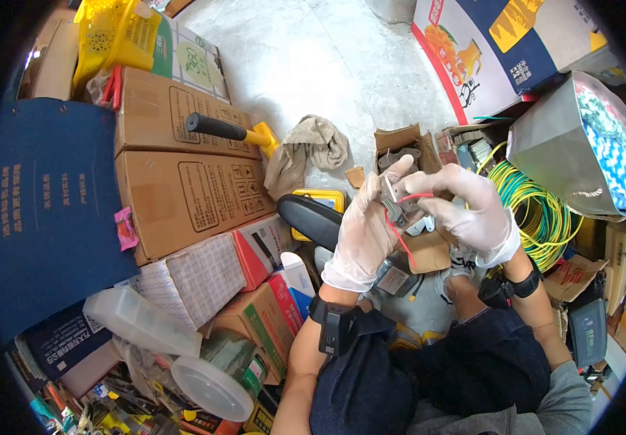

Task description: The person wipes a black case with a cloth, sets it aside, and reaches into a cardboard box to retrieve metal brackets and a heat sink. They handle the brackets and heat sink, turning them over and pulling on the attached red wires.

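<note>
Open carton [398, 136] holds small dark pieces, likely metal, view poor; grey bin [545, 138] has blue-white material. Metal part [391, 203], grey, ridged, raised between both hands: left hand [368, 235] fingers clamped on it, right hand [474, 210] fingers pinched on red wire [419, 195].

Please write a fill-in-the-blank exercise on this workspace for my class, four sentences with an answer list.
The left hand holds a metal part and wears a thin, whitish ____.
The right hand pinches a wire coloured ____.
The perforated basket at upper left is ____.
The coiled cable right of the hands is yellow and ____.
Missing words: glove; red; yellow; green.
</note>
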A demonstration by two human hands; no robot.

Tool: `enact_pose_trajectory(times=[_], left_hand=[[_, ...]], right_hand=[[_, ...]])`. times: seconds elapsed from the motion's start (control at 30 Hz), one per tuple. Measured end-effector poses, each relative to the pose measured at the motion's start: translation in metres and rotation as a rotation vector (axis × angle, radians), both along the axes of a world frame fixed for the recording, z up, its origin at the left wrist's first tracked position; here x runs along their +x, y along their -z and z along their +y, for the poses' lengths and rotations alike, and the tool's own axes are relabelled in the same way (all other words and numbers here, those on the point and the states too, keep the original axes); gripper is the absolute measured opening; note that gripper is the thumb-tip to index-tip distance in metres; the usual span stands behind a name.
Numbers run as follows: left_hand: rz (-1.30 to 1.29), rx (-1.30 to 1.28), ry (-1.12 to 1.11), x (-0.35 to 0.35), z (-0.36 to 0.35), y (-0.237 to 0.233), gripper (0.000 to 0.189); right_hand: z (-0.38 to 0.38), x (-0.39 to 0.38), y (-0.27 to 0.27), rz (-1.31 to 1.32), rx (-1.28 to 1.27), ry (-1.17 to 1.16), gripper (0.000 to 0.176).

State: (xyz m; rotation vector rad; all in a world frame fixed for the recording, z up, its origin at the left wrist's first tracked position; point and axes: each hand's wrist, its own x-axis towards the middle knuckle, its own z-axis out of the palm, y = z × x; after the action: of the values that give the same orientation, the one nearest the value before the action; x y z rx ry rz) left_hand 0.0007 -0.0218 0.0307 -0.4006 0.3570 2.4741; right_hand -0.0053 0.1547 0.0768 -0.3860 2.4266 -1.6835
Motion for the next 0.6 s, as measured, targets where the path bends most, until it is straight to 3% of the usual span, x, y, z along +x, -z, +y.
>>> enact_pose_trajectory(times=[0.07,0.17,0.3,0.4,0.53,0.6], left_hand=[[0.009,-0.064,-0.007,0.001,0.002,0.006,0.052],[0.01,-0.124,-0.022,0.004,0.002,0.017,0.049],[-0.036,-0.05,-0.044,0.007,-0.002,0.031,0.037],[-0.063,-0.216,-0.055,0.007,0.0,0.024,0.034],[-0.065,-0.162,-0.068,0.005,-0.001,0.022,0.029],[-0.08,-0.064,-0.087,0.003,-0.007,0.024,0.023]], right_hand=[[0.0,0.0,0.0,-0.237,-0.154,0.102,0.015],[-0.001,0.001,0.007,-0.139,-0.133,0.234,0.014],[0.001,-0.001,0.001,-0.12,0.015,0.171,0.014],[0.001,-0.001,0.007,-0.132,-0.054,0.209,0.014],[0.006,-0.003,0.012,-0.189,0.001,0.227,0.015],[0.01,-0.004,0.012,-0.299,0.19,0.092,0.014]])
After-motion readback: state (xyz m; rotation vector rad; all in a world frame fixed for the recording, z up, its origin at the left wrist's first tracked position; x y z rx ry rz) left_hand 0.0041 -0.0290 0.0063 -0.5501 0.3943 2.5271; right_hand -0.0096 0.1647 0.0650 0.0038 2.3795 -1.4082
